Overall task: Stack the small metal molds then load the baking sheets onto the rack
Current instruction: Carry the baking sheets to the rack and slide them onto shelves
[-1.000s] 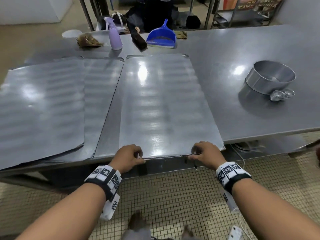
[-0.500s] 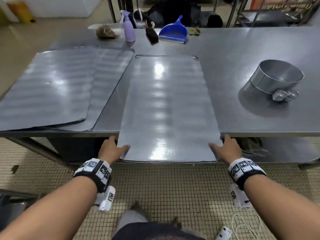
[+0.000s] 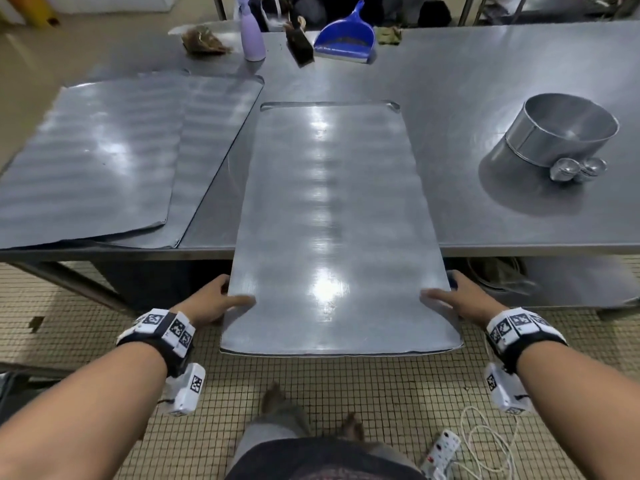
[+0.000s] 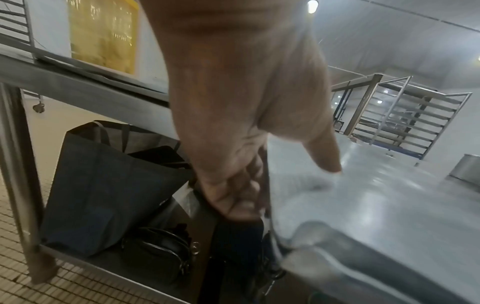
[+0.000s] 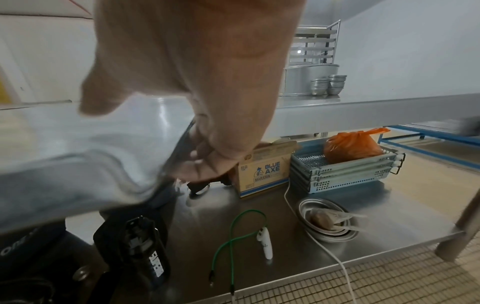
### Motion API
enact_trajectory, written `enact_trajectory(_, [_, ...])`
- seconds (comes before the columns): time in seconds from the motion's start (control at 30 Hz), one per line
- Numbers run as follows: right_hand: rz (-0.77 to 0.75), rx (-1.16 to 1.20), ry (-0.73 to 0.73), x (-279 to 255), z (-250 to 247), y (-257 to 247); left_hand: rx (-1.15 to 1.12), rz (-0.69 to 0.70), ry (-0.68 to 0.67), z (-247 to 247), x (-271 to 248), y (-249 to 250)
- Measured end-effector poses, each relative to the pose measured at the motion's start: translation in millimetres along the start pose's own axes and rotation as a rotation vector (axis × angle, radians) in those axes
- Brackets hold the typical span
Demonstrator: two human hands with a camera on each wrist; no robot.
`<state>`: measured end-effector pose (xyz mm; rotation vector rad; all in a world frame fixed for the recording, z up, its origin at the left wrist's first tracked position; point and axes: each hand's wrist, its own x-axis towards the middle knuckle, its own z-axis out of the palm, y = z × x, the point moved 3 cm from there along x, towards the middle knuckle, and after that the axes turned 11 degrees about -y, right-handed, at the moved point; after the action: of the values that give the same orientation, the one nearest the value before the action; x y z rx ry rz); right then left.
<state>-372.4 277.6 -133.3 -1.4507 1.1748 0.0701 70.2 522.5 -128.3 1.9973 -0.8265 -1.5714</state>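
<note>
Since the earlier frames the baking sheet (image 3: 332, 220) has slid toward the person: its near end, which lay flush with the table edge, now overhangs the tiled floor (image 3: 346, 386), and both hands have shifted from that near edge to the long sides.

The left hand (image 3: 211, 301) clasps the sheet's left edge near the front corner, thumb flat on top and fingers curled underneath, as the left wrist view shows. The right hand (image 3: 460, 299) does the same on the right edge, thumb on top, fingers hooked below. The sheet's long axis runs straight away from the person, its far end resting on the steel table (image 3: 485, 84).

Two more sheets (image 3: 104, 157) lie overlapped on the table's left part, the upper one shifted left of the lower, making three in all. On the right stands one round metal pan (image 3: 568, 133), with two stacks of small molds (image 3: 576, 169) just beside it on the near side.

Along the far edge are one lilac spray bottle (image 3: 252, 32), one brush (image 3: 299, 43) and one blue dustpan (image 3: 346, 38). A lower shelf under the table holds bags, a carton and grey crates. A tall tray rack (image 4: 405, 115) stands by the pale wall beyond.
</note>
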Motion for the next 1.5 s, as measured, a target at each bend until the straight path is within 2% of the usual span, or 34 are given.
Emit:
enact_trajectory(0.1, [-0.017, -0.055, 0.182, 6.9, 4.7, -5.9, -0.115, 0.097, 0.252, 14.4, 8.6, 5.4])
enact_trajectory(0.17, [-0.017, -0.098, 0.281, 10.2, 6.7, -4.6, -0.183, 0.152, 0.368, 26.2, 8.3, 8.4])
enact_trajectory(0.27, [-0.059, -0.104, 0.382, 8.9, 5.7, -3.3, -0.199, 0.204, 0.386, 28.4, 7.0, 5.6])
enact_trajectory(0.37, [-0.122, -0.084, 0.421, -0.3, 3.4, -16.0, -0.198, 0.242, 0.413, 19.5, -0.1, 12.2])
enact_trajectory(0.6, [-0.288, -0.128, 0.446, -23.2, -23.7, -80.9, -0.183, 0.389, 0.488, -4.0, -24.6, 52.2])
enact_trajectory(0.8, [-0.393, -0.125, 0.475, -19.7, -30.1, -134.4, -0.194, 0.449, 0.566, -41.5, -44.7, 66.4])
enact_trajectory(1.03, [-0.597, -0.022, 0.440, -0.5, 5.6, -238.0, -0.150, 0.522, 0.800, -125.3, -100.2, 86.1])
enact_trajectory(1.2, [-0.719, 0.035, 0.332, 27.9, 39.8, -319.7, -0.123, 0.551, 0.983, -177.7, -163.3, 83.5])
enact_trajectory(1.37, [-0.912, 0.004, 0.149, 25.2, 100.3, -412.4, -0.205, 0.562, 1.175, -213.0, -232.5, 54.5])
enact_trajectory(1.5, [-1.068, -0.074, -0.041, 51.3, 134.7, -467.4, -0.287, 0.503, 1.351, -201.8, -282.5, 34.5])
